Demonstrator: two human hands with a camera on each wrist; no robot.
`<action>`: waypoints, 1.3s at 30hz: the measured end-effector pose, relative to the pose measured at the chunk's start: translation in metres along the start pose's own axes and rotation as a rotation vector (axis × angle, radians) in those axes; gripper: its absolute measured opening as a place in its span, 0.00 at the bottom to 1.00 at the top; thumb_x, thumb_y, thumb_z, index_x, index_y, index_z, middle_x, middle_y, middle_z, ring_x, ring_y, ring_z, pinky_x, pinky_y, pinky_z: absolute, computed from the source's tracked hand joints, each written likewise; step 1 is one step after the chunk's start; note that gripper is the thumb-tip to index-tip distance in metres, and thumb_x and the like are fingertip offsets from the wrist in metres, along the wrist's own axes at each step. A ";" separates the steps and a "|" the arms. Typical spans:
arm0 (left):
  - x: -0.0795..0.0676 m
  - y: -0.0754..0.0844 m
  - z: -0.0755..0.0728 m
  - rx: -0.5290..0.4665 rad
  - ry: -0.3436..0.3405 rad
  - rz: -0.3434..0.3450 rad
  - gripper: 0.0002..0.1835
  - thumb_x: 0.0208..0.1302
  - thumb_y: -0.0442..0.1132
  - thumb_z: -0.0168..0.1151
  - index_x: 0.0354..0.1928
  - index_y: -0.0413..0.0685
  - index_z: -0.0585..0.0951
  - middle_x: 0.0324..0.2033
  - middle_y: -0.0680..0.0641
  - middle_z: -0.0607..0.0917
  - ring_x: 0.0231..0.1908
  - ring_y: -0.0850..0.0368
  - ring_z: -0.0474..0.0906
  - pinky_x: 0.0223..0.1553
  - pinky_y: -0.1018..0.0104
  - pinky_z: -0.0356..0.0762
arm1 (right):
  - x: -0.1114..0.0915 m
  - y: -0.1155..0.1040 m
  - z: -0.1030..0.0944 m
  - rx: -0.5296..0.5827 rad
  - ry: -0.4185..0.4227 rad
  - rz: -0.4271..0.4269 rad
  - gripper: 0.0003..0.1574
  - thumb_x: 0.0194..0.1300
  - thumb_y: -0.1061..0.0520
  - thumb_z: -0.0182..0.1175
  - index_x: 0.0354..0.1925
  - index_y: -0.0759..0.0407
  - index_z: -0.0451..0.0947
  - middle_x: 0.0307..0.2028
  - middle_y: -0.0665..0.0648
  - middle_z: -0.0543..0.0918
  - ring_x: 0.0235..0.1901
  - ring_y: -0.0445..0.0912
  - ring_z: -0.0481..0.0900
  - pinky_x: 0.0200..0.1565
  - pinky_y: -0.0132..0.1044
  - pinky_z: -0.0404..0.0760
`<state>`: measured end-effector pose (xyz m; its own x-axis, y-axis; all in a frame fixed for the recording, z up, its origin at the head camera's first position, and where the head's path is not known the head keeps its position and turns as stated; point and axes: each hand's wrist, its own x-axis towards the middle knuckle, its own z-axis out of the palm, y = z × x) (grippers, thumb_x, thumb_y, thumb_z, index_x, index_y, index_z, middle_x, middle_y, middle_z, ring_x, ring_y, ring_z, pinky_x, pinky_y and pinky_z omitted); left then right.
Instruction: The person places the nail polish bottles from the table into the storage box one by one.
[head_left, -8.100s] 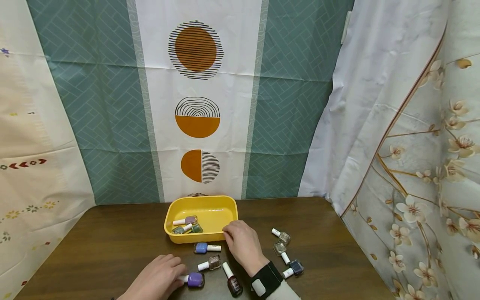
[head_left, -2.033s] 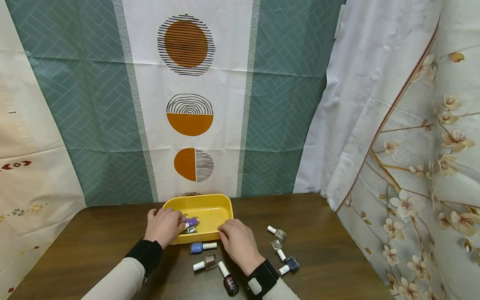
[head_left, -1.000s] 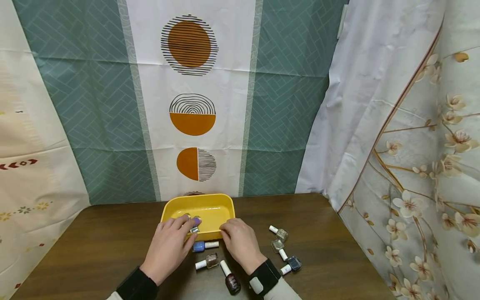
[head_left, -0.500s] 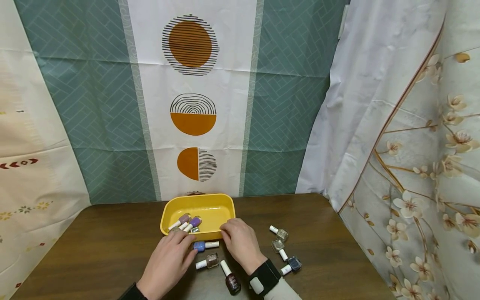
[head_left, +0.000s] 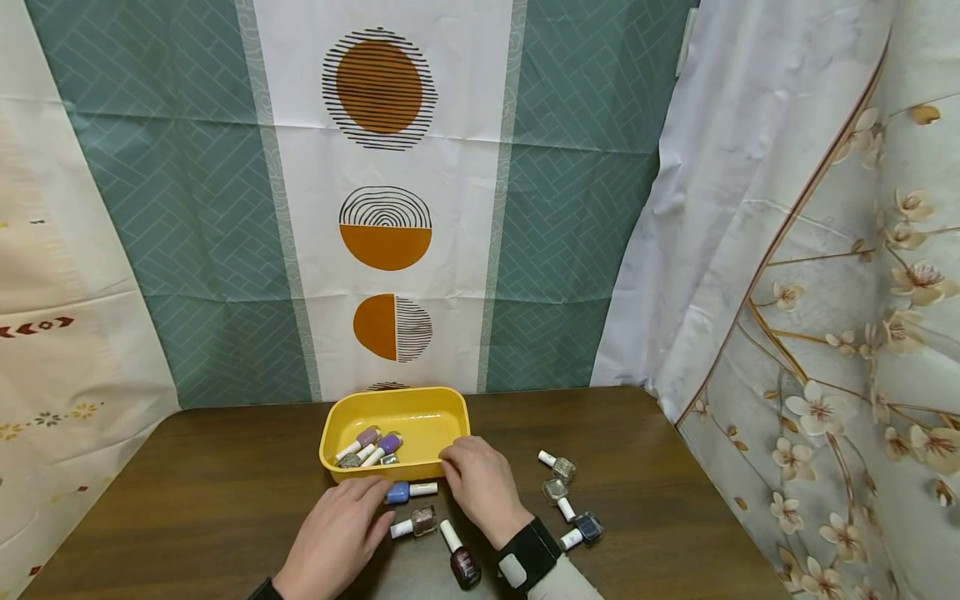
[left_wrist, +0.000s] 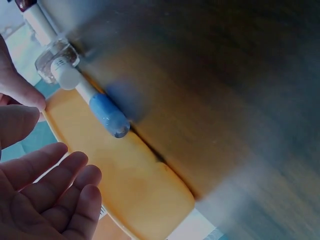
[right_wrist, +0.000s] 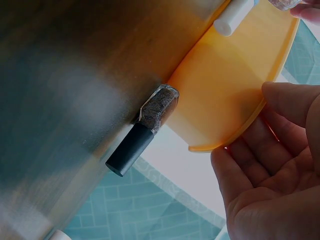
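Note:
My left hand [head_left: 335, 531] hovers in front of the yellow tray [head_left: 438, 425], its fingers loosely bent and holding nothing. Right by its fingertips lies a blue nail polish bottle [head_left: 398, 493] with a white cap; the left wrist view shows the bare palm [left_wrist: 50, 205] beside the tray wall. My right hand [head_left: 480, 483] pinches the tray's near right rim between thumb and fingers. Inside the tray, toward its left end, rest a purple nail polish bottle [head_left: 391, 443], a mauve one [head_left: 368, 436] and glittery ones partly covered by caps.
A brown glitter bottle [head_left: 424, 521] and a dark red bottle [head_left: 465, 569] lie between the hands. Right of my right hand are two glitter bottles [head_left: 564, 470] and a navy bottle [head_left: 588, 527]. The right wrist view shows a black-capped glitter bottle [right_wrist: 159, 106] near the tray.
My left hand brought the purple bottle from the table into the tray, let go of it, then drew back toward the front edge. My right hand stays on the tray rim.

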<state>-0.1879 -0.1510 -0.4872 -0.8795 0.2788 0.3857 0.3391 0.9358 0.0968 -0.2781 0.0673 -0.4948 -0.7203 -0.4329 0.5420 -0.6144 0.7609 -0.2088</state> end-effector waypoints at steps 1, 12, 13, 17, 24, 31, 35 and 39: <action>0.000 0.000 0.001 0.004 -0.007 -0.003 0.21 0.64 0.51 0.66 0.55 0.48 0.82 0.52 0.52 0.83 0.52 0.55 0.77 0.54 0.54 0.73 | 0.000 0.000 0.000 0.000 0.000 0.001 0.05 0.66 0.50 0.65 0.38 0.47 0.86 0.35 0.41 0.82 0.41 0.39 0.78 0.44 0.35 0.78; 0.001 -0.005 0.012 0.013 0.032 0.044 0.19 0.63 0.49 0.67 0.52 0.46 0.83 0.49 0.51 0.84 0.50 0.54 0.78 0.50 0.54 0.74 | 0.000 -0.001 0.000 -0.006 -0.035 0.025 0.06 0.68 0.49 0.64 0.40 0.46 0.86 0.37 0.41 0.82 0.43 0.39 0.78 0.46 0.35 0.78; 0.002 -0.005 0.012 0.016 0.032 0.045 0.19 0.63 0.49 0.67 0.52 0.46 0.83 0.49 0.51 0.84 0.49 0.54 0.78 0.50 0.54 0.74 | 0.000 -0.001 0.000 -0.004 -0.038 0.026 0.06 0.68 0.49 0.64 0.40 0.46 0.86 0.38 0.41 0.82 0.43 0.39 0.78 0.46 0.35 0.78; 0.004 -0.005 0.013 0.029 0.025 0.047 0.19 0.63 0.49 0.67 0.51 0.47 0.83 0.49 0.51 0.84 0.49 0.54 0.78 0.49 0.54 0.74 | 0.001 0.000 0.000 0.000 -0.045 0.027 0.07 0.68 0.48 0.63 0.40 0.46 0.86 0.38 0.41 0.82 0.42 0.39 0.78 0.46 0.35 0.78; 0.009 -0.004 0.015 0.048 0.000 0.055 0.20 0.61 0.50 0.68 0.51 0.48 0.83 0.47 0.52 0.83 0.49 0.55 0.78 0.52 0.55 0.74 | 0.002 -0.001 0.000 -0.005 -0.049 0.031 0.07 0.68 0.48 0.63 0.41 0.45 0.86 0.38 0.41 0.82 0.42 0.39 0.77 0.46 0.35 0.78; 0.012 -0.003 0.016 0.059 -0.016 0.062 0.22 0.60 0.51 0.69 0.52 0.46 0.83 0.46 0.51 0.83 0.48 0.55 0.78 0.52 0.55 0.74 | 0.001 -0.001 0.000 -0.002 -0.050 0.030 0.07 0.68 0.48 0.63 0.41 0.45 0.85 0.38 0.41 0.82 0.43 0.39 0.77 0.47 0.35 0.78; 0.014 -0.003 0.018 0.054 -0.023 0.060 0.23 0.59 0.51 0.70 0.52 0.46 0.83 0.44 0.51 0.83 0.46 0.54 0.79 0.51 0.55 0.75 | 0.001 -0.001 0.000 0.000 -0.051 0.030 0.07 0.68 0.48 0.63 0.40 0.45 0.85 0.38 0.41 0.82 0.43 0.39 0.77 0.47 0.35 0.78; 0.017 -0.003 0.019 0.058 -0.042 0.053 0.22 0.59 0.51 0.70 0.51 0.46 0.83 0.43 0.51 0.82 0.44 0.55 0.78 0.49 0.57 0.76 | 0.001 -0.001 -0.001 -0.003 -0.051 0.030 0.07 0.68 0.48 0.63 0.40 0.45 0.85 0.38 0.41 0.82 0.42 0.39 0.77 0.46 0.34 0.78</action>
<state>-0.2102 -0.1451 -0.4989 -0.8746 0.3356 0.3500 0.3664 0.9302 0.0235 -0.2781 0.0667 -0.4936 -0.7541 -0.4335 0.4934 -0.5910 0.7756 -0.2218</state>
